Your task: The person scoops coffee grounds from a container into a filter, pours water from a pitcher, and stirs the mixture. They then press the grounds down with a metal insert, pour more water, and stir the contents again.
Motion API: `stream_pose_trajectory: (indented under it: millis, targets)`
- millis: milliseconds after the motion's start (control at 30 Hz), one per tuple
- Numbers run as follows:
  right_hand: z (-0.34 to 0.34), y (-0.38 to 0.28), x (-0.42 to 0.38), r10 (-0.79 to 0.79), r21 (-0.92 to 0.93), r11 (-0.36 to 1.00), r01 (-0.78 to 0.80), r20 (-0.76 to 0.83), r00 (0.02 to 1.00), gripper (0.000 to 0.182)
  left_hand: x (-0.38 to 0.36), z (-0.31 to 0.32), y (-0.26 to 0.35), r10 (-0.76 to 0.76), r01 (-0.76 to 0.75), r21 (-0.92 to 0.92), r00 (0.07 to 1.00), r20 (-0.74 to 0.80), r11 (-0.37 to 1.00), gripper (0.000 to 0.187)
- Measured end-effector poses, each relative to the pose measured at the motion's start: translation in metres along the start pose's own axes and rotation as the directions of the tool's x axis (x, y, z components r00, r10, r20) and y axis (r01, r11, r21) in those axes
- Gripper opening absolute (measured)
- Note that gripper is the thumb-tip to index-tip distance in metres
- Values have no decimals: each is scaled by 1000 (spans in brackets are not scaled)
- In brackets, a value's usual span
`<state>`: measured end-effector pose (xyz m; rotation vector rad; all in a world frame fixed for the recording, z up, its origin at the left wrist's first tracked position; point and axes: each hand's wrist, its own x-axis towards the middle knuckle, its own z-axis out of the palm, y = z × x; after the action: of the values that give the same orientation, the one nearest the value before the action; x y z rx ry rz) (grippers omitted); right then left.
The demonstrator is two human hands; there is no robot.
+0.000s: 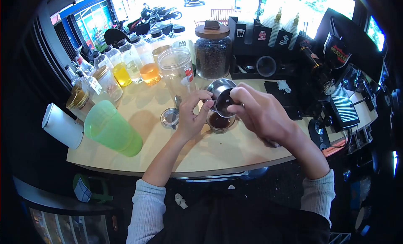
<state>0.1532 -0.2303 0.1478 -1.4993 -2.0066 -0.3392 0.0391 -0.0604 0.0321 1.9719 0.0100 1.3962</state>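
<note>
A shiny steel cup [220,87] is tilted above a small clear glass bowl [221,130], its dark mouth turned toward me and down. Dark brown liquid [220,121] lies in the bowl. My right hand [268,114] is closed on the cup's right side, fingers curled at its rim. On the other side, my left hand [194,114] pinches the cup's left edge with thumb and fingers. A round metal lid [170,117] lies on the counter left of my left hand. Behind that hand stands a tall clear plastic jar [173,72].
A green tumbler [113,128] and a white canister [63,125] stand at left. Bottles with yellow [121,75] and orange liquid [150,73] line the back. A wooden-lidded jar of coffee beans [213,55] and a black cup organizer [268,42] stand behind; an espresso machine [344,105] is right.
</note>
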Motion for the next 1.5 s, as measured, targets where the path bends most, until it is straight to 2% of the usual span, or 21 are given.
stream_pose_trajectory:
  millis: [133,200,233,300,367,433,567,700,767,967,1000,1033,1100,1133,1233,1300,1367,1433,1500]
  targets:
    - [1,-4,3,15,47,999,-17,33,999,25,0,-1,3,0,0,11,1000,9,1000,10]
    - [2,-3,2,116,114,986,-119,38,993,26,0,0,5,10,-10,29,1000,25,1000,10]
    - [1,-3,2,114,114,986,-118,39,993,26,1,0,8,-13,12,29,999,31,1000,10]
    - [-3,-2,3,156,122,982,-144,-92,983,28,0,1,10,-36,35,30,999,35,999,9]
    - [-1,-1,1,111,116,988,-98,-107,988,23,1,3,10,-32,32,-15,999,9,999,9]
    - [3,-1,-1,95,144,985,-93,-10,995,24,2,2,9,-8,8,7,1000,13,1000,9]
    - [2,2,1,136,136,983,-120,-113,984,25,0,3,5,-15,15,-11,1000,13,1000,9]
    - [4,3,2,137,259,959,-114,-73,988,28,1,2,8,15,-16,2,999,41,1000,9]
    - [4,6,2,286,330,912,-243,-90,954,27,0,1,7,-8,9,-16,999,40,1000,9]
    - [10,9,-2,318,447,858,-251,-79,945,26,0,2,9,-5,5,1,998,55,1000,10]
    - [9,10,-2,299,389,896,-214,-171,939,24,0,2,8,-4,4,1,998,56,1000,10]
    - [9,11,-3,299,389,896,-214,-171,939,24,-1,2,4,-8,8,-15,999,44,1000,11]
    - [10,12,-5,394,517,808,-282,-118,912,23,-1,1,2,-11,12,-30,999,32,999,12]
    - [10,12,-6,394,517,808,-282,-119,911,23,-1,1,2,-27,28,-33,999,27,999,12]
    - [7,13,-9,413,601,756,-259,-132,901,21,-3,2,-3,-46,46,-51,999,16,998,13]
    - [0,15,-10,468,721,669,-181,-218,856,19,-3,2,-6,-47,48,-64,999,9,997,13]
    - [-1,21,-14,469,746,650,-146,-242,849,18,-3,2,-6,-49,50,-103,999,11,993,13]
    - [0,26,-19,536,850,503,-156,-165,828,19,-3,2,-5,-53,55,-117,998,16,992,13]
    - [4,33,-26,553,843,507,-180,-158,818,20,-3,2,-5,-56,59,-130,998,21,990,13]
